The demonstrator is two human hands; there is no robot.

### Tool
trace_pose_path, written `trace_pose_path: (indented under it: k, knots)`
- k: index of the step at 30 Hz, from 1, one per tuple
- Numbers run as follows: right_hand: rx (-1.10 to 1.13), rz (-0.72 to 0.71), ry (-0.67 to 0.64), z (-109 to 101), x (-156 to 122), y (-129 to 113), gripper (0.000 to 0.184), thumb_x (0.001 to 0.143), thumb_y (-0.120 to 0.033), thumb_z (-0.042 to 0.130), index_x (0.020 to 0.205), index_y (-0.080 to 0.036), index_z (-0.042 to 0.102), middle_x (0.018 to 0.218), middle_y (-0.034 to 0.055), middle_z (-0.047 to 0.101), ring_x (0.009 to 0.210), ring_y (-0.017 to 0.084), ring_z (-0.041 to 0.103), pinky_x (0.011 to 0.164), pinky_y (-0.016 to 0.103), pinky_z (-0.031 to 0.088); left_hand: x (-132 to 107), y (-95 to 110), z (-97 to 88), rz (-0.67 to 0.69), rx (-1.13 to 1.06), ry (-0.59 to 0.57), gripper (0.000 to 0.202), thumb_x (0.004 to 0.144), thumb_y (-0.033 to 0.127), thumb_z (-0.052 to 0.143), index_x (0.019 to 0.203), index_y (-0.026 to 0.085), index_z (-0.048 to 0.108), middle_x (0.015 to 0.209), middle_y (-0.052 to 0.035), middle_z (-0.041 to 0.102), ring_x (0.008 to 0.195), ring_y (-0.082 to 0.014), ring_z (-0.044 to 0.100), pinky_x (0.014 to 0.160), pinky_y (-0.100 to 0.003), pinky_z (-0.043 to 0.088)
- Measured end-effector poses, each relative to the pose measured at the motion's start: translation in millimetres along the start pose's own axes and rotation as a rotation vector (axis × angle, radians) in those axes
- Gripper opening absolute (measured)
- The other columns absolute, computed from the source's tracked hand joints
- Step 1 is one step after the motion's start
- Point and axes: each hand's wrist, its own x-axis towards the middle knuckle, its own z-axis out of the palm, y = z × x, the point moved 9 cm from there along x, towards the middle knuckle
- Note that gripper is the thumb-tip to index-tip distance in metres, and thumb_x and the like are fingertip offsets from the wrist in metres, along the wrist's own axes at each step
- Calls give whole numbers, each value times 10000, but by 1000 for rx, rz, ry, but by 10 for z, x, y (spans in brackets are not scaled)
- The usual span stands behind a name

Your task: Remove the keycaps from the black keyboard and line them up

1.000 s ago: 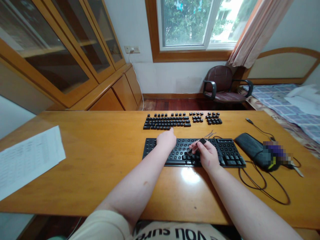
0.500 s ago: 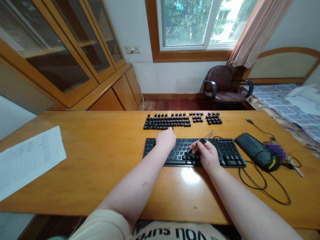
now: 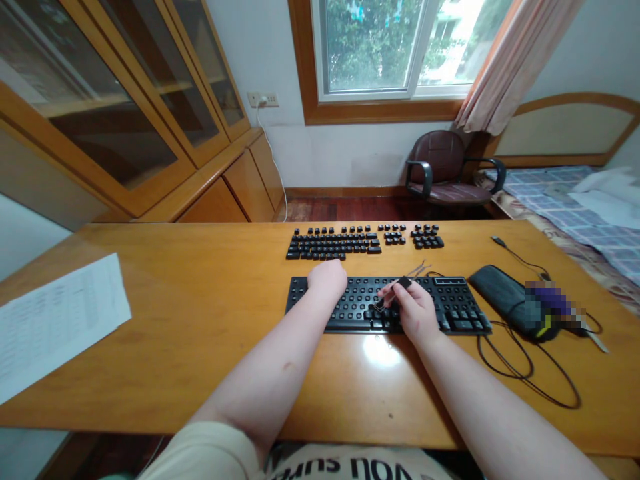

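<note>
A black keyboard [image 3: 357,290] lies on the desk, much of its upper part stripped of keycaps. Keycaps still sit on its bottom row and on the lower right number pad. My right hand [image 3: 419,308] pinches a wire keycap puller [image 3: 405,283] with a black handle, its wire loops sticking out over the board. Beyond the keyboard, loose black keycaps [image 3: 335,243] stand in rows grouped like a keyboard layout. My left hand [image 3: 327,277] is curled over the keyboard's top edge, just short of the front keycap row. Its fingertips are hidden behind the hand.
Right of the keyboard lie a dark pouch [image 3: 507,300], a blurred-out purple item [image 3: 553,300] and a looped black cable [image 3: 530,380]. A USB plug [image 3: 497,241] rests farther back. Printed sheets [image 3: 65,320] lie at the left of the wooden desk [image 3: 200,320].
My left hand has drawn back slightly toward me from the front keycap row, and the keycap at that row's right end now shows clear of it. My right hand has stayed in place.
</note>
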Motion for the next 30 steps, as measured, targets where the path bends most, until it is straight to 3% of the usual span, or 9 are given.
trace_pose_path:
  k: [23,27,30]
  knots:
    - [28,14,14,-9,-1,28,221,840,-355,557,739,-172,631,718,39,679,538,120,551,552,268,442,-21,34,-26,9,-8,-4,284,839,213,392,999,156,619,1017,-148,665,947,-259,624,797,-361,473]
    - [-23,20,16,-3,18,-44,221,835,-391,548,831,-176,599,682,30,663,506,122,549,524,271,456,-188,127,-268,51,-25,54,301,874,237,360,1032,171,607,1000,-129,664,938,-250,619,815,-362,459]
    - [-173,10,-61,30,40,-109,211,845,-377,532,924,-186,570,676,20,650,525,133,564,547,278,473,-480,331,-558,234,-84,173,305,887,273,358,1016,201,625,993,-94,662,935,-242,602,848,-365,434]
